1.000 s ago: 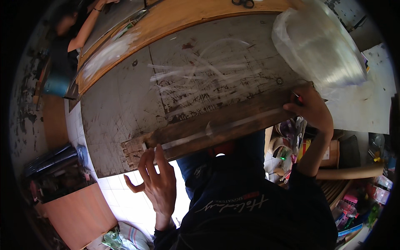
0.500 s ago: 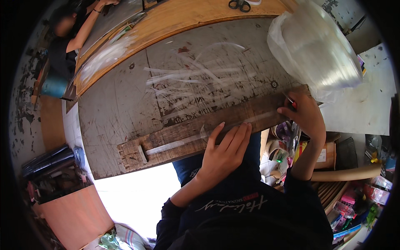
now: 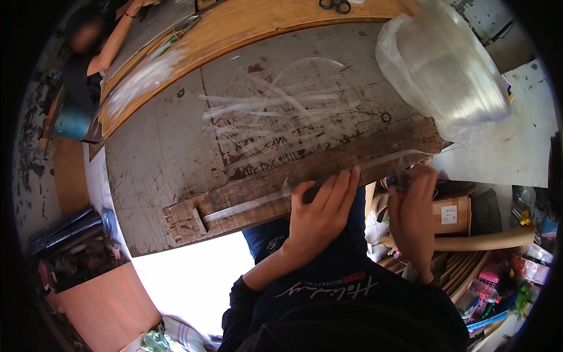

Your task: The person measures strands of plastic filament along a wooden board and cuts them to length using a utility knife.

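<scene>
A long dark wooden board [image 3: 375, 144] lies along the table's near edge, with a small crosspiece [image 3: 200, 221] standing near its left end. Clear plastic strips [image 3: 231, 210] run lengthwise over the board. My left hand [image 3: 319, 214] rests on them near the middle, its fingers stretched out flat. Past the board's near edge on the right is my right hand [image 3: 415, 214], blurred by motion, its fingers curled round a small red-handled tool. That tool is mostly hidden now. Near the right hand, a strip end [image 3: 404, 156] bows up over the board.
Loose clear strips [image 3: 264, 105] lie scattered on the scratched grey table [image 3: 158, 152]. A big roll of clear plastic [image 3: 451, 70] in a bag stands at the back right. Black-handled scissors [image 3: 335, 6] lie on the far wooden ledge. Another person [image 3: 88, 53] works at the far left.
My right hand has moved down off the board toward me, with the strip end now raised. My left hand stays nearly in place on the strips.
</scene>
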### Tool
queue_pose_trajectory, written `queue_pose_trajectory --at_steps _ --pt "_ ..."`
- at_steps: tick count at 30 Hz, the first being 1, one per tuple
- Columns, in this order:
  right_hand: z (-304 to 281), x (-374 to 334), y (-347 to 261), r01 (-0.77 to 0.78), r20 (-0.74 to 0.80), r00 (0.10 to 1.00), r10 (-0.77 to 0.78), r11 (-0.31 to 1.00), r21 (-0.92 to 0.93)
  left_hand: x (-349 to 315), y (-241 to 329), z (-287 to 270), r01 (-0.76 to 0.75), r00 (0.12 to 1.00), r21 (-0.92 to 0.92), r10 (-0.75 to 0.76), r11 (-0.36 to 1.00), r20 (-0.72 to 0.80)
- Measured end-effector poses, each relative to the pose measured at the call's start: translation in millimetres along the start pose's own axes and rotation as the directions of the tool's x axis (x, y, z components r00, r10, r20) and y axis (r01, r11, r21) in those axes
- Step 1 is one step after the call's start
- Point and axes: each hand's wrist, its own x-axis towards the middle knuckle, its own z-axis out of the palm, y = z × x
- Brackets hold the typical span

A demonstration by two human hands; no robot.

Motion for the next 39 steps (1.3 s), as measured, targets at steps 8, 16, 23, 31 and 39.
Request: queue_pose_trajectory --at_steps 8,16,23,31,39 --pt "3.5 -9.8 -1.7 -0.213 0.459 0.885 0.07 0.94 0.268 0.4 2.4 0.3 0.011 1.0 0.039 -0.012 0.999 0.004" --pt "10.0 -9.0 -7.3 -0.309 0.471 0.869 0.155 0.911 0.271 -0.9 2.9 1.5 0.016 1.0 0.042 -0.016 0.999 0.006" --pt "9.9 -3.0 -11.8 -0.364 0.535 0.821 0.202 0.906 0.217 -1.0 2.3 0.6 0.006 1.0 0.047 -0.007 0.999 0.025" --pt "14.6 -4.9 -12.6 -0.348 0.487 0.85 0.201 0.908 0.232 0.2 1.3 1.5 0.005 1.0 0.052 -0.006 0.999 0.029" --pt "14.5 -3.4 -10.9 -0.372 0.512 0.83 0.221 0.904 0.213 2.3 1.3 3.1 -0.003 1.0 0.061 0.002 0.998 0.024"
